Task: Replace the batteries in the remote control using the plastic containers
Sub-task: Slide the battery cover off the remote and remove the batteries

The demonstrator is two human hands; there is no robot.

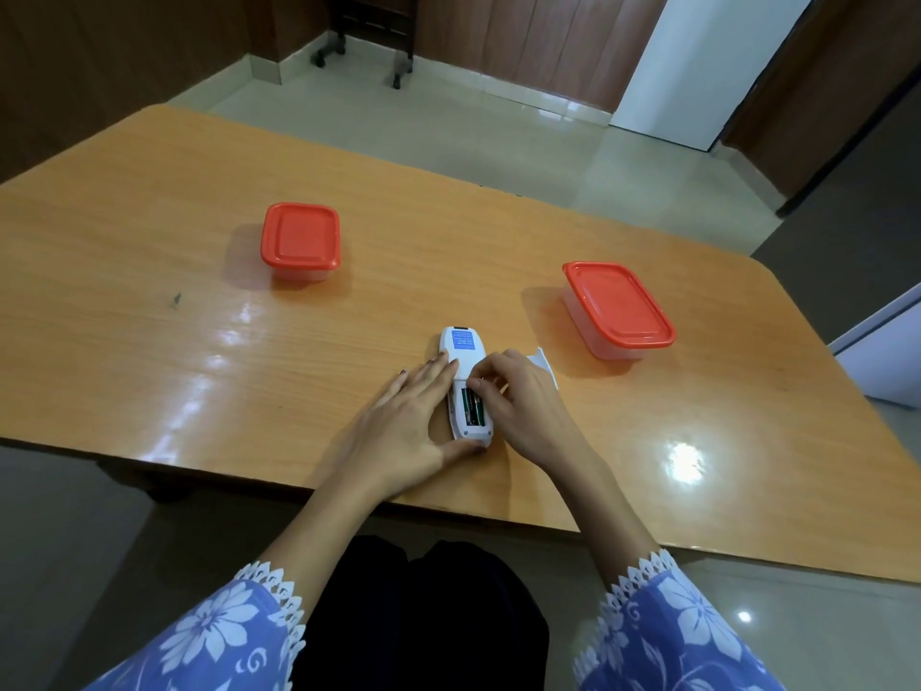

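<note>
A white remote control (461,359) lies face down near the table's front edge, blue label at its far end. Its battery compartment (472,407) is uncovered and dark batteries show inside. My left hand (403,421) lies flat along the remote's left side, thumb curled round its near end, holding it still. My right hand (518,396) is on the right side, fingertips pinched at the top of the compartment on a battery. The white battery cover (543,364) lies on the table just behind my right hand. Two clear plastic containers with red lids, both closed, stand at back left (300,240) and at right (618,306).
The wooden table (149,291) has a glossy top and a small dark mark at the left. Its front edge runs just below my wrists. Beyond it are a tiled floor, chair legs on castors (329,52) and a white door.
</note>
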